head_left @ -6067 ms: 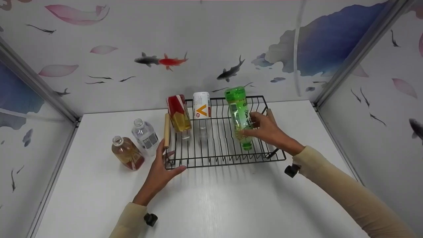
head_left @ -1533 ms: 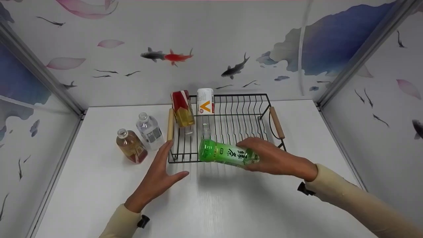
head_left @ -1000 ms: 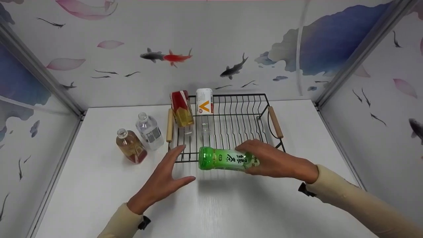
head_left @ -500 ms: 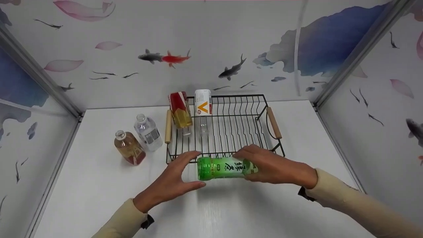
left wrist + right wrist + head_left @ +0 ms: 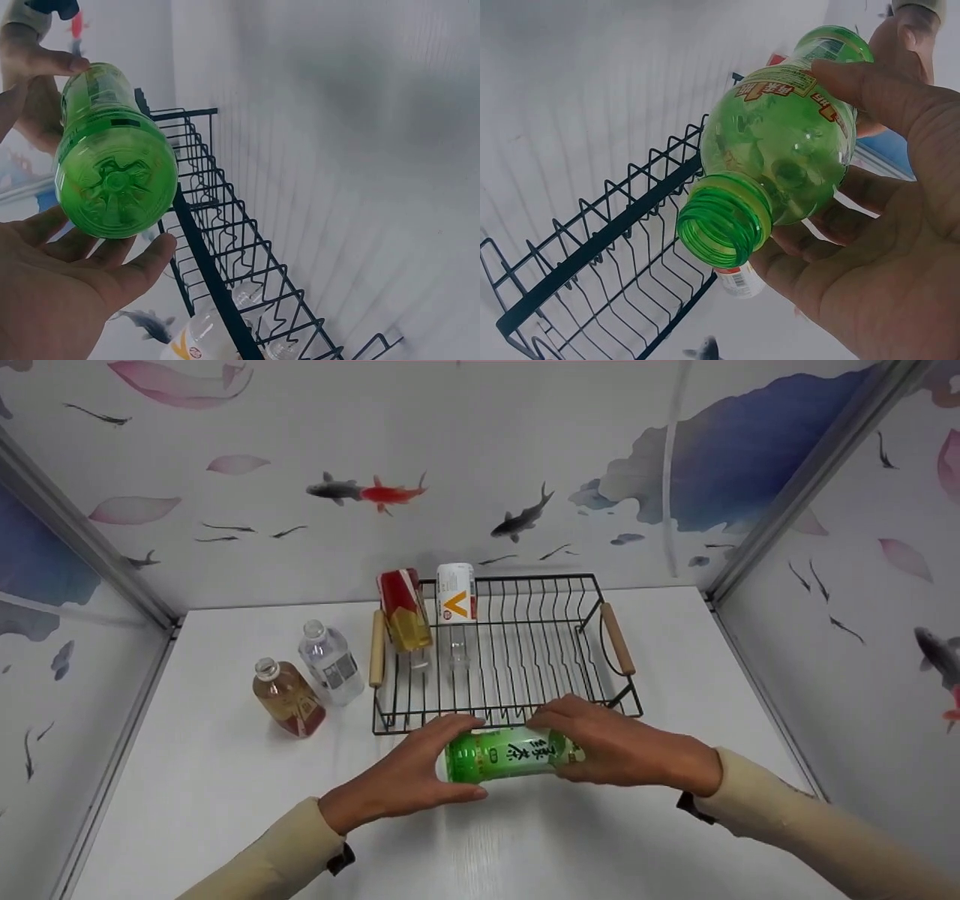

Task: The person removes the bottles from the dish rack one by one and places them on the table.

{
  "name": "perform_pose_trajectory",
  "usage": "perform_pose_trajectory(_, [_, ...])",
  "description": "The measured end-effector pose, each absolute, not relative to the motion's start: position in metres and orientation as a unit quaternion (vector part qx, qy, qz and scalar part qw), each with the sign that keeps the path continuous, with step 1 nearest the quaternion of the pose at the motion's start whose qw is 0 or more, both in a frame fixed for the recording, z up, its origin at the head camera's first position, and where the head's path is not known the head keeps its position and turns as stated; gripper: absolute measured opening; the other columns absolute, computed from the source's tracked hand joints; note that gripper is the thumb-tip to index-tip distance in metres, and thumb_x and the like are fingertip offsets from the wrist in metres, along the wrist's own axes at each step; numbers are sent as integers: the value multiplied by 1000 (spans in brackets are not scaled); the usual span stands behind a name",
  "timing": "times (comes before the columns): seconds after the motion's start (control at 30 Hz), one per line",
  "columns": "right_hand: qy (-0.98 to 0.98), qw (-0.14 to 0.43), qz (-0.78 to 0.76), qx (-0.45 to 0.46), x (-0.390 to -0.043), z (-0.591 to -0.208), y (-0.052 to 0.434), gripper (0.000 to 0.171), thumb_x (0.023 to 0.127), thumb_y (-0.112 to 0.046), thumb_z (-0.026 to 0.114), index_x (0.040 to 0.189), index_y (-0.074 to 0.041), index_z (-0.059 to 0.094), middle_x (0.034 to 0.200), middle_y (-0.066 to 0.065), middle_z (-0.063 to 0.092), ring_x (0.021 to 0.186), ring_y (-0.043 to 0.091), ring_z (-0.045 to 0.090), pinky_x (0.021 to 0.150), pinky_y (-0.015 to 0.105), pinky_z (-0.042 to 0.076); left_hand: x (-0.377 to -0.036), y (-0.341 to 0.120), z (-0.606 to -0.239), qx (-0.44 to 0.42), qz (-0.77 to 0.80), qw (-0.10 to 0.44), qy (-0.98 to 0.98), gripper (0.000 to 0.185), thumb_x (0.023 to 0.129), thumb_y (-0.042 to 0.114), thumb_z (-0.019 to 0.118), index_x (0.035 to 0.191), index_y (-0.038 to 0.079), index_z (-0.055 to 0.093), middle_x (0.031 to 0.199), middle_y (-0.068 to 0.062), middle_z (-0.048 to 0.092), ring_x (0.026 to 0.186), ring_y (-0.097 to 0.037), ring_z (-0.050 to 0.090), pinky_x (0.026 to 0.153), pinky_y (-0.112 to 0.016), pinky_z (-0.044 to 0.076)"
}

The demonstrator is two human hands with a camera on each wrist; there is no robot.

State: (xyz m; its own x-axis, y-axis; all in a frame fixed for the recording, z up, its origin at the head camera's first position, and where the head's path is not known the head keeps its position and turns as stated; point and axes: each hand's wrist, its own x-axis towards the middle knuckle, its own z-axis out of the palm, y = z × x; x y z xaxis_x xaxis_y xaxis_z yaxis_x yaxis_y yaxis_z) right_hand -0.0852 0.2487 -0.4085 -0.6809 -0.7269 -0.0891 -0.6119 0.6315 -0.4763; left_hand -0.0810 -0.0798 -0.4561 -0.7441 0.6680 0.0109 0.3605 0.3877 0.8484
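Note:
A green plastic bottle (image 5: 506,751) lies level in the air just in front of the black wire rack (image 5: 525,578). My right hand (image 5: 615,742) grips its neck end, and my left hand (image 5: 409,776) wraps its base end. In the left wrist view the ribbed base of the green bottle (image 5: 112,172) sits against my left hand (image 5: 67,292). The right wrist view shows the green bottle (image 5: 787,150) with its mouth uncapped, my right hand (image 5: 885,247) curled round it, and the rack (image 5: 600,255) below.
Two bottles stand upside down at the rack's back left: a red-labelled one (image 5: 405,611) and a white-labelled one (image 5: 455,596). An amber bottle (image 5: 287,707) and a clear water bottle (image 5: 329,662) stand on the white table left of the rack. Patterned walls enclose three sides.
My right hand drew the green bottle out of the rack, laid it level and brought it nearer. My left hand moved right from the rack's corner and took hold of the base.

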Motion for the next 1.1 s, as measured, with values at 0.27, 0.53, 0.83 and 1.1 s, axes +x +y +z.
perform_pose_trajectory(0.27, [891, 129, -195, -389, -83, -407, 250, 61, 92, -11, 88, 148, -9, 64, 146, 5, 63, 129, 23, 58, 100, 47, 60, -87, -65, -454, 330, 439, 192, 813, 84, 91, 51, 90, 160, 18, 55, 152, 0, 60, 122, -17, 59, 98, -37, 53])
perform_pose_trajectory(0.53, [888, 108, -172, -413, -80, -409, 245, 62, 90, -9, 90, 146, -8, 65, 143, 5, 66, 129, 24, 61, 101, 47, 60, -90, -55, -461, 340, 416, 197, 820, 76, 91, 53, 89, 150, 14, 63, 135, 2, 67, 111, -12, 61, 92, -33, 53])
perform_pose_trajectory(0.83, [881, 87, -153, -440, -77, -408, 241, 58, 88, -9, 90, 142, -10, 68, 139, 3, 67, 128, 24, 60, 103, 48, 59, -89, -41, -469, 330, 420, 210, 819, 72, 90, 52, 90, 147, 15, 66, 130, 6, 68, 110, -10, 62, 93, -33, 55])
perform_pose_trajectory(1.1, [881, 92, -142, -442, -74, -405, 236, 57, 87, -11, 91, 139, -14, 71, 136, 0, 68, 128, 21, 60, 105, 45, 58, -88, -28, -477, 345, 431, 217, 805, 59, 92, 43, 91, 139, 16, 69, 118, 10, 69, 101, -7, 63, 87, -29, 56])
